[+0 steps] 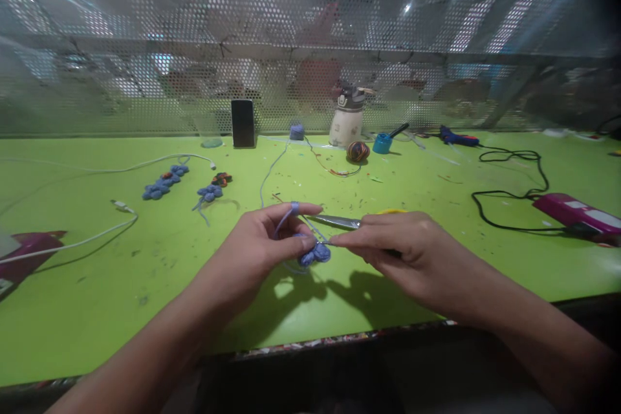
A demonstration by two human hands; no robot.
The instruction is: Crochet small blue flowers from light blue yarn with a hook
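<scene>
Between thumb and fingers, my left hand (272, 236) pinches a small blue-purple crochet piece (317, 254) with puffy petals. Yarn of the same colour is looped round its outstretched index finger and runs back to a blue yarn ball (297, 132). Closed round a thin metal crochet hook (326, 243), my right hand (402, 246) holds the hook's tip at the top of the piece. Its handle is hidden in the palm. Just beyond the right fingers lie scissors (334, 221) with a yellow handle, partly covered by that hand.
Finished-looking crochet flowers (165, 182) and a smaller blue and orange piece (211, 191) lie left. Behind are a phone (243, 123), a plastic cup (209, 132), a bottle (346, 119), a multicoloured yarn ball (358, 152) and a blue pot (383, 143). Right, a black cord (509, 228) reaches a magenta power strip (577, 215).
</scene>
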